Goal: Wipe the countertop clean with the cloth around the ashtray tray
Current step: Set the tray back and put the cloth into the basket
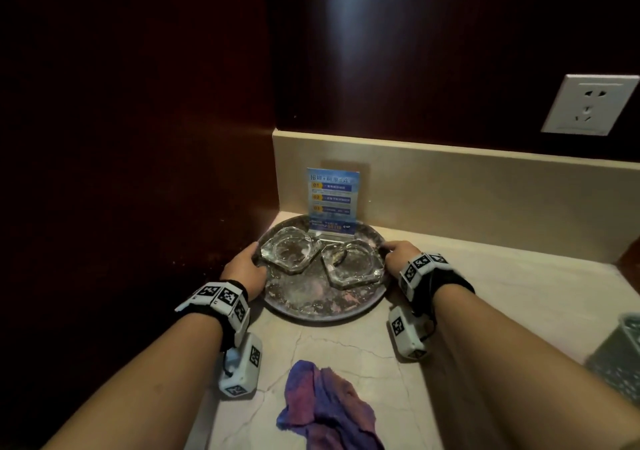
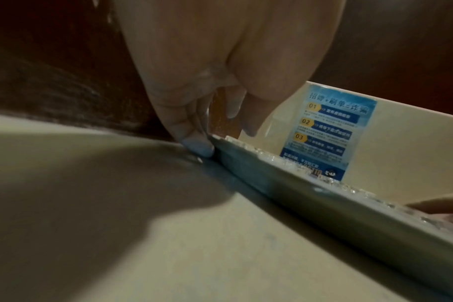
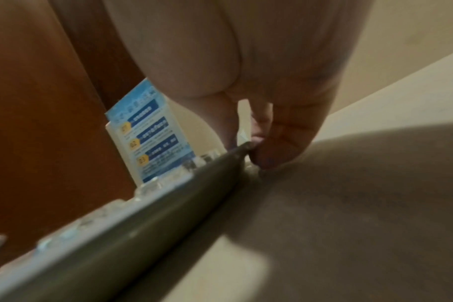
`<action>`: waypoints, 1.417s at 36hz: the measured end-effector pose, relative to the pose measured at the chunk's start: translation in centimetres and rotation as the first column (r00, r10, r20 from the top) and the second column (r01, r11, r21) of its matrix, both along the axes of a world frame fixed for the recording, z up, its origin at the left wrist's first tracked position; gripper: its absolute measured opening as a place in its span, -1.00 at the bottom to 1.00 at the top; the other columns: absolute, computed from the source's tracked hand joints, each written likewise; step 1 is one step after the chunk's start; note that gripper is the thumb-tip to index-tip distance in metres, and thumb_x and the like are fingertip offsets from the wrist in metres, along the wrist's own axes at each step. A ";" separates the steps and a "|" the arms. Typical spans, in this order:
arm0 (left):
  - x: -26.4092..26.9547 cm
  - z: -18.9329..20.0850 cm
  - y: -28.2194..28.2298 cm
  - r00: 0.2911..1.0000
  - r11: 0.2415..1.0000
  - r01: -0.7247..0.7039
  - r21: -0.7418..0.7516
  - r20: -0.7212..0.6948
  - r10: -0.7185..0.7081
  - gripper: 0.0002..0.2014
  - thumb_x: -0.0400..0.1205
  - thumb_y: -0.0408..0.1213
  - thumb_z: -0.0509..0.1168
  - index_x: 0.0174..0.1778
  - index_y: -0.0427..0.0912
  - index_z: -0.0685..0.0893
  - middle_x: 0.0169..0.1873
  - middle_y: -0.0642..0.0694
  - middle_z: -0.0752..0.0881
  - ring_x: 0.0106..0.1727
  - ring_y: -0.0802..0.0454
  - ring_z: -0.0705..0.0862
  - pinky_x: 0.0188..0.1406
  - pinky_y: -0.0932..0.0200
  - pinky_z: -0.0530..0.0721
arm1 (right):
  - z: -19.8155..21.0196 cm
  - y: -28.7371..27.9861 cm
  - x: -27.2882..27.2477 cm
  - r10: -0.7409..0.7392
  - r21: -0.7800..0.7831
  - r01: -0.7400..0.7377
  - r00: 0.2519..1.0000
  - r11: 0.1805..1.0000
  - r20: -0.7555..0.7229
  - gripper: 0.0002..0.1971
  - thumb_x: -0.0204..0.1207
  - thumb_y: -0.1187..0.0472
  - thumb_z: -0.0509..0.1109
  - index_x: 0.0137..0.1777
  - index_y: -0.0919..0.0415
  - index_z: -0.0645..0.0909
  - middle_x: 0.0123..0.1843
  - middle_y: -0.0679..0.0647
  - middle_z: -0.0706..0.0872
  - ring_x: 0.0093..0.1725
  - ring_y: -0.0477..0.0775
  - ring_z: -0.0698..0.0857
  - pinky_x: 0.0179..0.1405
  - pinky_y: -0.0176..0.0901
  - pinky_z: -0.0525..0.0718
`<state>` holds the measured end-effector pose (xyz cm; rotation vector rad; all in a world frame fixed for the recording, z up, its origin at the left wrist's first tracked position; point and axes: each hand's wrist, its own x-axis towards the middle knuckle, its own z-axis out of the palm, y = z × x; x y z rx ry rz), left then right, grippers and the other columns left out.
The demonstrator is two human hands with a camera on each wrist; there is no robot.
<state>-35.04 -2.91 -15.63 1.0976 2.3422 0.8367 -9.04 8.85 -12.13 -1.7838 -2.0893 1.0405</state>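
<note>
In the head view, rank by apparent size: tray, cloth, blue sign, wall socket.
1. Tray, clearly largest.
2. Cloth, though it lies nearer the camera and runs off frame.
3. Wall socket and blue sign look alike; not ranked.

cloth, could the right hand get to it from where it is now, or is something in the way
Probably yes. The cloth lies loose on the countertop, with bare stone between it and the right hand. But that hand grips the tray rim, as does the left hand, so it must let go first.
</note>
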 end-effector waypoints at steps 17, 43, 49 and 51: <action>5.0 5.7 -2.3 0.934 0.984 0.172 0.039 -0.326 -0.150 -0.52 0.61 -0.10 0.28 0.49 -0.02 0.50 0.35 -0.18 0.58 0.31 -0.18 0.61 0.30 -0.03 0.62 | 3.7 -4.6 1.6 -0.030 0.145 0.032 0.999 0.989 -0.015 -0.59 0.62 0.16 0.26 0.46 0.20 0.49 0.39 0.20 0.64 0.32 0.22 0.63 0.27 -0.14 0.54; 5.8 5.1 -11.3 0.754 0.831 0.535 -0.154 -0.357 -0.552 -0.48 0.65 -0.04 0.24 0.54 -0.12 0.46 0.50 -0.19 0.51 0.49 -0.15 0.50 0.46 0.01 0.50 | 3.1 -23.1 -1.9 0.140 0.016 -0.156 0.923 0.988 0.357 -0.32 0.44 -0.20 0.40 0.53 0.04 0.41 0.52 0.06 0.51 0.47 0.12 0.51 0.43 -0.10 0.43; 5.8 4.8 -13.3 0.731 0.812 0.553 -0.189 -0.359 -0.581 -0.51 0.61 0.00 0.28 0.46 -0.06 0.54 0.42 -0.15 0.60 0.40 -0.14 0.59 0.38 -0.02 0.57 | 1.0 -25.5 -2.5 0.183 0.018 -0.217 0.863 0.976 0.471 -0.47 0.24 -0.13 0.54 0.24 -0.06 0.62 0.11 0.14 0.69 0.05 0.29 0.71 0.16 0.03 0.68; 5.7 4.9 -13.5 0.728 0.811 0.553 -0.191 -0.363 -0.582 -0.51 0.61 0.00 0.27 0.46 -0.05 0.54 0.43 -0.15 0.60 0.40 -0.14 0.59 0.38 -0.02 0.57 | 0.4 -25.8 -2.7 0.179 0.067 -0.245 0.846 0.967 0.503 -0.49 0.28 -0.11 0.51 0.25 -0.09 0.60 0.08 0.19 0.59 0.05 0.36 0.68 0.15 0.04 0.67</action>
